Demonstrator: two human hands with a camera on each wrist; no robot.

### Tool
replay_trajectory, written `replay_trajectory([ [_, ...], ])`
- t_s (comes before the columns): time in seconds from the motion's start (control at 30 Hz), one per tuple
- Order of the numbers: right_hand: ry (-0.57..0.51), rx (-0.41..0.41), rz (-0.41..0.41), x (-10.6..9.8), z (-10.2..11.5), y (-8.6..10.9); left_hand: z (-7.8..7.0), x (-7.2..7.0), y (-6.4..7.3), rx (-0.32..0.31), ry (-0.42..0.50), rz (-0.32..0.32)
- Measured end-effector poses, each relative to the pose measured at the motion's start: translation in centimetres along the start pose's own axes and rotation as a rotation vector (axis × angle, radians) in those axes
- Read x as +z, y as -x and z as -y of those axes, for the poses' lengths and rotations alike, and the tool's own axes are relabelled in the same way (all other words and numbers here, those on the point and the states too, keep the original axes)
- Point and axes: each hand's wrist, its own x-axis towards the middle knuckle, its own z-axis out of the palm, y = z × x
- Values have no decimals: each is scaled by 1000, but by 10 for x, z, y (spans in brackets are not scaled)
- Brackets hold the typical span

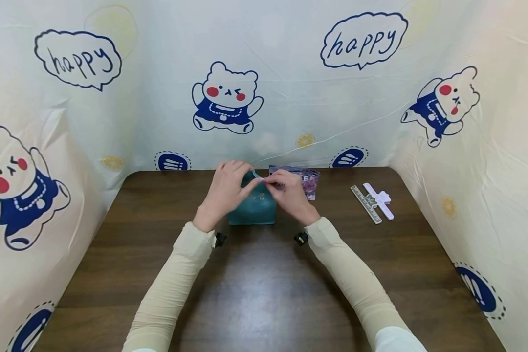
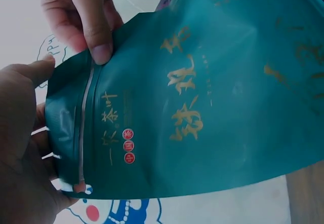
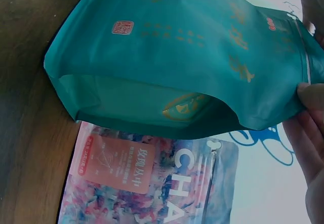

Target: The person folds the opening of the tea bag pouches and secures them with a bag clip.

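Note:
A teal zip-top tea pouch [image 1: 252,210] with gold lettering stands upright at the far middle of the table. My left hand [image 1: 229,188] holds its top edge from the left, with fingers behind the pouch [image 2: 152,102] and the thumb [image 2: 40,72] at the edge. From the right, my right hand [image 1: 289,191] pinches the top band, its thumb [image 2: 101,53] lying on the pale zip strip. The two hands meet near the top. In the right wrist view the pouch's gusseted side [image 3: 131,100] shows, with a gold emblem on it.
Behind my right hand stands a purple-pink floral pouch [image 1: 310,186], partly covered. At the right lie a grey ruler-like clip [image 1: 366,204] and a white one [image 1: 380,199], side by side. A printed curtain [image 1: 286,107] surrounds the dark wooden table [image 1: 246,283].

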Motion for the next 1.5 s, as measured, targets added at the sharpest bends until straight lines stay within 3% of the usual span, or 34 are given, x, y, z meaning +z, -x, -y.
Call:
replay_trajectory([
  [0.2,125,-74,-29,7,4,3,-1,0,1,1,3,-19],
  [0.47,208,-113,-92,14,9,5,-1,2,2,10,-5,-22],
  [0.67,236,-141,-116,17,6,8,0,5,1,10,0,-23],
  [0.97,200,-133,-58,16,5,15,-2,4,0,17,-19,-16],
  [1.1,111,-60,-67,14,6,12,-2,3,1,24,-11,-14],
  [1.27,-11,131,-67,10,6,3,-2,4,1,41,7,-18],
  [1.4,-68,285,20,6,4,-3,-1,4,1,45,5,-18],
  [1.5,-76,331,121,3,3,-9,-2,5,2,32,-8,-27],
])
